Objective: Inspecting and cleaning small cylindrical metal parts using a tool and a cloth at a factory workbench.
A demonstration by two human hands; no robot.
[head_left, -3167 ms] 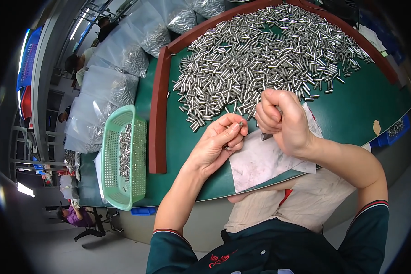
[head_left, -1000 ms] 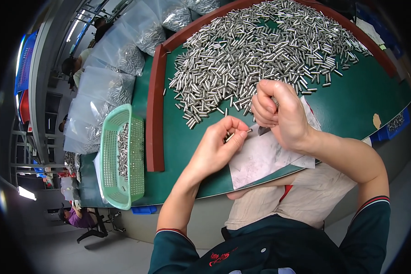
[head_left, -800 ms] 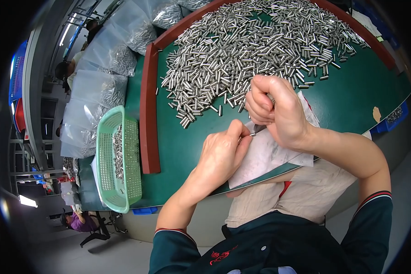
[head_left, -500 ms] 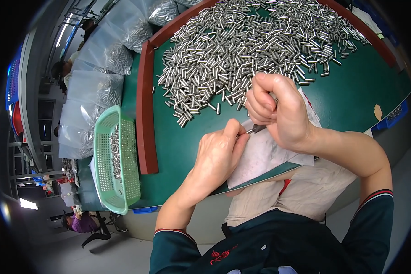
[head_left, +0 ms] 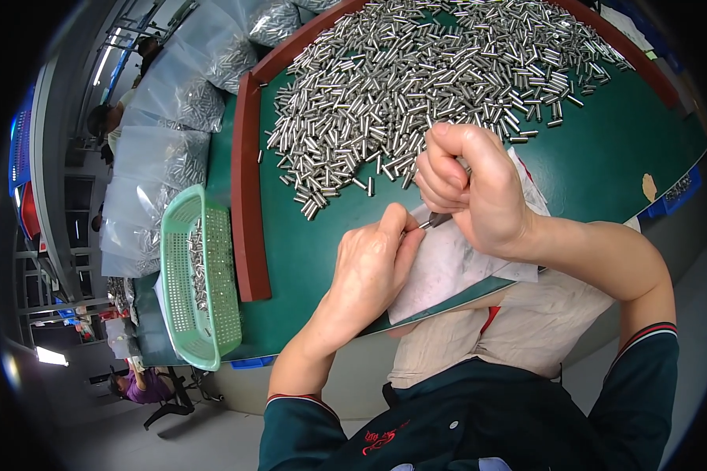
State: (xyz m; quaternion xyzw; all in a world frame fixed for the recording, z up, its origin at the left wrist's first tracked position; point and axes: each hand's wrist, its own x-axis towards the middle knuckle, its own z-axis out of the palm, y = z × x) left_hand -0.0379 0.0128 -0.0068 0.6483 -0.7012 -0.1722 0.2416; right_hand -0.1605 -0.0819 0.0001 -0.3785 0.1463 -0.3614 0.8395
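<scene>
My left hand (head_left: pixel 369 255) is closed in a pinch on a small shiny metal pin (head_left: pixel 425 225), whose end pokes out past thumb and forefinger. Facing it, my right hand (head_left: pixel 479 192) makes a fist around a dark, narrow tool (head_left: pixel 440 219). Only the tool's front end shows, and it meets or nearly meets the pin; its kind cannot be made out. Beneath both hands lies a whitish, stained sheet (head_left: pixel 440 275) at the table's near edge. A broad heap of similar metal pins (head_left: pixel 385 102) spreads just beyond my hands.
On the left, a light-green perforated basket (head_left: pixel 226 314) holds some pins. A red-brown rail (head_left: pixel 249 196) borders the green table (head_left: pixel 605 165). Clear plastic bags of pins (head_left: pixel 184 153) line up past it. A blue bin (head_left: pixel 672 196) sits at the right edge. People are in the background.
The table scene has shifted slightly left in view. Both hands keep nearly the same pose, the right one a touch further left, and their grips are unchanged.
</scene>
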